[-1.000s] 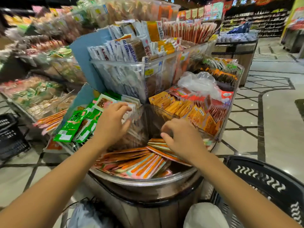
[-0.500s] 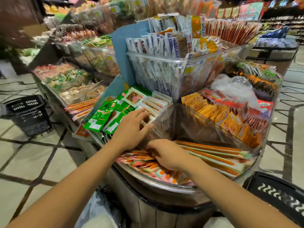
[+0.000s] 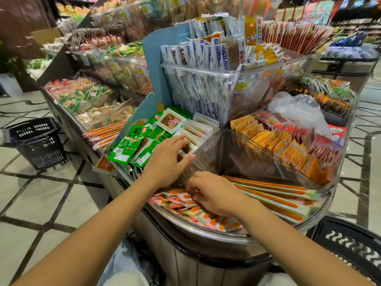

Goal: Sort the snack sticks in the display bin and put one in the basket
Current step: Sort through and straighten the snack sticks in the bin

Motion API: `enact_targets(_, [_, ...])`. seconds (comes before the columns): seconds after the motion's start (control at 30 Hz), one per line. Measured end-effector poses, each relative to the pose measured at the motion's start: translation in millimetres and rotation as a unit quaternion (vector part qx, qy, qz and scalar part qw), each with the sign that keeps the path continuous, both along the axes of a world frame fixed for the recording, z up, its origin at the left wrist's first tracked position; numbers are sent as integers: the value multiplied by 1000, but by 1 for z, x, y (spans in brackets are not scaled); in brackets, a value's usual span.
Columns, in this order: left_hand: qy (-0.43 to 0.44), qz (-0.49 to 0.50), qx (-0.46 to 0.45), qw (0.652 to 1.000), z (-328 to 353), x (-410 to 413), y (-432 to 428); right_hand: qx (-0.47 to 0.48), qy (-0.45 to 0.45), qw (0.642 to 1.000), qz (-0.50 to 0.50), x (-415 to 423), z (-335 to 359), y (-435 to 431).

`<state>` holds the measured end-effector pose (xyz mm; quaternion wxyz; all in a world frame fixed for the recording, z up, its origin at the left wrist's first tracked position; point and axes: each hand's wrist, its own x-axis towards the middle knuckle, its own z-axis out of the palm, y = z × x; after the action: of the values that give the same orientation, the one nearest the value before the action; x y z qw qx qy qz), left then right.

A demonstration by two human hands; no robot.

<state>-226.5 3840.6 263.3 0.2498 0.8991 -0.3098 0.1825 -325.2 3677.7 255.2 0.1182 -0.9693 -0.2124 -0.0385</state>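
Several snack sticks pinched by R hand; L hand on packets.

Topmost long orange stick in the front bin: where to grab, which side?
Probably pinch the stick mid-length, from above: it lies flat and thin atop the others, the clear divider rises behind, and the right hand crowds its left end.

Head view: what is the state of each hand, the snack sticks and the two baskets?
Left hand, fingers straight over white packets.
Right hand, fingers curled on stick ends.
Long orange snack sticks, lying flat in clear bin.
Black plastic basket at right, no stick seen inside.
Black floor basket at left, upright.
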Motion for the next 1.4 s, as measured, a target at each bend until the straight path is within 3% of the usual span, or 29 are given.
enact_targets(0.17, [7,2,1,1000,1,-2,0,-9,-1,1000,2,-3,2,1])
enact_targets(0.3, [4,1,2,1000,1,-3,0,-51,-63,996,25,-1,0,4])
enact_targets(0.4, [8,4,1,1000,2,-4,0,-16,-95,994,49,-1,0,3])
enact_targets(0.47, [11,5,-2,1000,4,-4,0,47,-119,990,54,-4,4,1])
enact_targets(0.53, [18,6,2,1000,6,-5,-1,170,-131,977,18,-10,15,-2])
enact_targets(0.63, [19,6,10,1000,7,-6,-2,411,-119,901,-65,-17,42,-17])
enact_targets(0.73, [10,7,12,1000,8,-10,-3,531,-128,831,-101,-24,72,-40])
enact_targets(0.9, [-79,-11,37,996,22,-20,-10,519,-149,832,-128,-37,102,-66])
enact_targets(0.97, [-91,-43,-33,994,36,-30,-25,516,-140,835,-133,-42,107,-73])
enact_targets(1.03, [-39,-82,-154,984,60,-50,-45,497,-136,846,-134,-45,109,-76])
enact_targets(1.13, [62,-155,-295,941,95,-80,-73,459,-147,868,-122,-51,112,-76])
enact_targets(1.23, [109,-207,-343,910,113,-93,-86,415,-182,883,-120,-58,113,-75])
enact_targets(1.4, [116,-236,-337,904,113,-91,-88,379,-221,888,-139,-64,113,-78])
